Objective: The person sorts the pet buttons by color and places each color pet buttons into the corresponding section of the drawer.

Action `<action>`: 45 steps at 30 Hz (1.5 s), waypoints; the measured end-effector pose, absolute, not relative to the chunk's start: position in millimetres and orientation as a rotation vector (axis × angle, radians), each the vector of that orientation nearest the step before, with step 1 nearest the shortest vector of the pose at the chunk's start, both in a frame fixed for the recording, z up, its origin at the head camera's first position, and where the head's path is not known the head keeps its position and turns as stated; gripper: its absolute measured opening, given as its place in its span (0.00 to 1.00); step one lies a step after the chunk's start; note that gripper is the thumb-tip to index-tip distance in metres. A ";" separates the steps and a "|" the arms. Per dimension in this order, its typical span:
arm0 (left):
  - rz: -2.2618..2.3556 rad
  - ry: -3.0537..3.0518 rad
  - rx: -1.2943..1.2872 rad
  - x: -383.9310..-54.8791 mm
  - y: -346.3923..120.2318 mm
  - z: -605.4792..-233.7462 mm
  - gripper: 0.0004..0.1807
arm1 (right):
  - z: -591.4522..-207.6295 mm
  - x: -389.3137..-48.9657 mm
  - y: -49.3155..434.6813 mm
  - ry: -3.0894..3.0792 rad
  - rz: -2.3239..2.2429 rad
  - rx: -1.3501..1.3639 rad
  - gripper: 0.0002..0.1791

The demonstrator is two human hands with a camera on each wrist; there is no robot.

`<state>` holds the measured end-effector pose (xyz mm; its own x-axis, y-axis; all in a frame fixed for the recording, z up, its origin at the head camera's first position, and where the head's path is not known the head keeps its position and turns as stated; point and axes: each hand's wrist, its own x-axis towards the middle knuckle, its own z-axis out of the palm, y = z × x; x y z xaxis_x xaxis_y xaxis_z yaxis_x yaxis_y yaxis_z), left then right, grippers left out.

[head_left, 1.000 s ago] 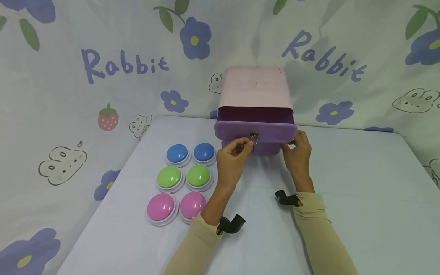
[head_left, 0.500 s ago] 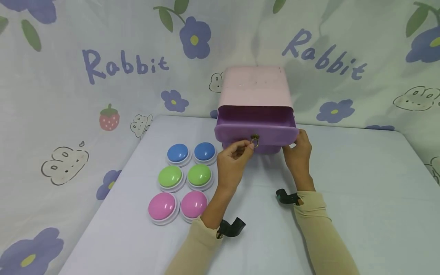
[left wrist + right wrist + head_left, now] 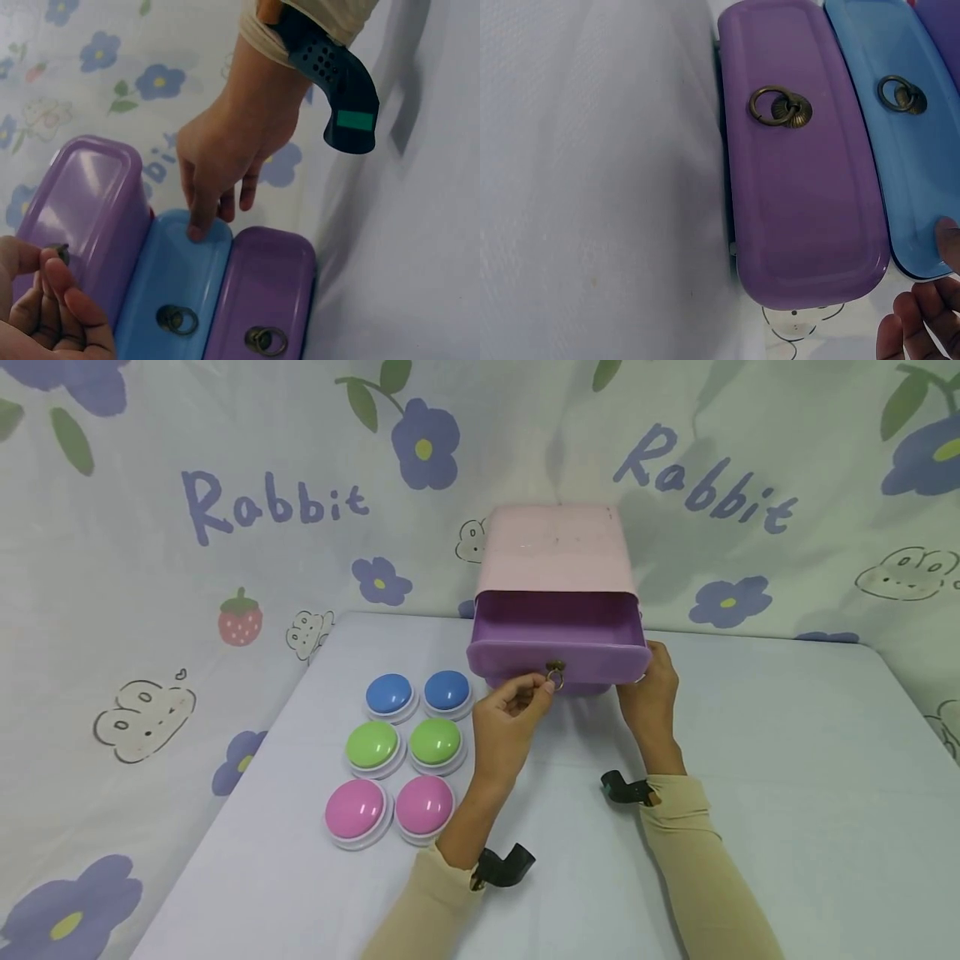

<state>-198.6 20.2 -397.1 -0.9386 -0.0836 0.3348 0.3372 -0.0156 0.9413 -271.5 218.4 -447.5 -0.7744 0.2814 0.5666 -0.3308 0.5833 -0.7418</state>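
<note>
A small pink drawer cabinet [image 3: 555, 547] stands at the back of the table, its top purple drawer [image 3: 517, 660] pulled well out, with no contents showing inside. My left hand [image 3: 502, 731] pinches that drawer's brass ring handle [image 3: 556, 667] between thumb and fingertips. At the cabinet's right side, my right hand [image 3: 649, 697] steadies it: in the right wrist view the thumb [image 3: 948, 244] lies on the end of the blue middle drawer [image 3: 911, 157], and the other fingers curl beside the cabinet. Below the blue drawer, the purple bottom drawer [image 3: 810, 202] is closed.
Left of the cabinet, several dome push buttons stand in pairs: blue [image 3: 388, 693], green [image 3: 372, 745] and pink [image 3: 354, 810]. The left forearm passes close to the nearer pink button [image 3: 424, 806]. Behind the white table [image 3: 787, 777] hangs a flowered cloth [image 3: 300, 443].
The top purple drawer has come further out toward me, drawn by my left hand on its ring, so more of its inside shows. My right hand stays at the cabinet's side.
</note>
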 end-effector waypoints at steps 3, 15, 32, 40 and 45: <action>-2.021 -1.972 -0.270 -197.3 20.4 -397.4 0.09 | -447.5 -272.0 218.7 -2.162 1.178 0.018 0.12; -2.031 -1.985 -0.272 -190.4 22.7 -395.2 0.09 | -446.7 -272.5 219.9 -2.187 1.045 0.026 0.12; -2.021 -1.983 -0.274 -183.2 18.9 -395.2 0.08 | -448.1 -272.3 217.3 -2.172 1.092 0.063 0.11; -2.040 -1.976 -0.284 -178.1 19.8 -395.8 0.08 | -448.1 -272.6 219.0 -2.113 1.156 0.082 0.11; -2.057 -1.955 -0.293 -174.8 19.3 -395.9 0.08 | -449.6 -272.6 219.6 -2.095 1.160 0.136 0.10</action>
